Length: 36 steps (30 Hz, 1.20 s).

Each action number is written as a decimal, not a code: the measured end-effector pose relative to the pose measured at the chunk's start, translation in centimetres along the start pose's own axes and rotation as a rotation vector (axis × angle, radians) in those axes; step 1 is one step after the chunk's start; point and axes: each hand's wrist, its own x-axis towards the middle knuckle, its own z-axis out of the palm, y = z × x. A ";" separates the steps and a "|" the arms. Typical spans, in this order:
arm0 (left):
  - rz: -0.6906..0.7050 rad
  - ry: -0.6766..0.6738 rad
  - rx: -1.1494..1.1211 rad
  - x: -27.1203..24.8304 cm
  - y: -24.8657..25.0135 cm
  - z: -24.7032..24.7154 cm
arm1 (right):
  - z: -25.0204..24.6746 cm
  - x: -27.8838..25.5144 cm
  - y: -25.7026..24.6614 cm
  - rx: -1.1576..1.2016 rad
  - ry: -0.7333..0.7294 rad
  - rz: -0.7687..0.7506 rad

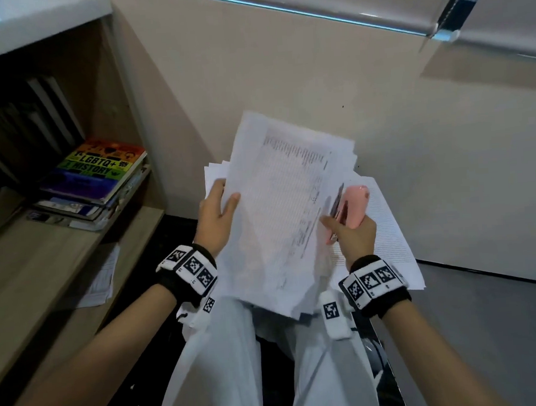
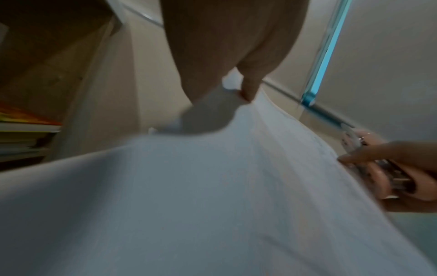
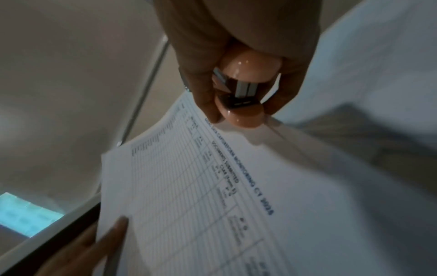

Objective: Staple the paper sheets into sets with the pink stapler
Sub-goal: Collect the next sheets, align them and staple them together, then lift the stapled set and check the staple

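A set of white printed sheets (image 1: 279,208) is lifted above my lap. My left hand (image 1: 218,212) pinches its left edge, thumb on top. At the set's right edge my right hand (image 1: 350,229) grips the pink stapler (image 1: 353,205), whose mouth faces the paper edge. In the left wrist view the left hand (image 2: 238,82) pinches the paper (image 2: 212,196), and the stapler (image 2: 387,168) shows at the right. The right wrist view shows the stapler (image 3: 243,93) in the right hand (image 3: 236,56) above the ruled form (image 3: 212,186). More loose sheets (image 1: 385,236) lie underneath on my lap.
A wooden shelf (image 1: 44,260) stands on the left with a stack of books (image 1: 99,178) and a loose sheet (image 1: 103,282) on it. A beige wall (image 1: 284,76) rises ahead. Grey floor (image 1: 488,330) lies to the right.
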 end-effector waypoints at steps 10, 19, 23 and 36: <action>0.157 0.213 -0.206 1.8 7.7 0.0 | 0.6 -2.9 -8.3 0.285 -0.003 -0.396; 0.090 0.147 -0.245 3.9 8.1 -0.5 | 1.1 -2.6 -8.5 0.363 0.026 -0.296; 0.225 0.173 -0.129 4.3 10.1 0.0 | 1.4 -2.5 -9.5 0.404 0.049 -0.330; 0.193 0.131 -0.077 4.6 9.1 0.9 | 0.5 -2.1 -9.1 0.399 0.027 -0.331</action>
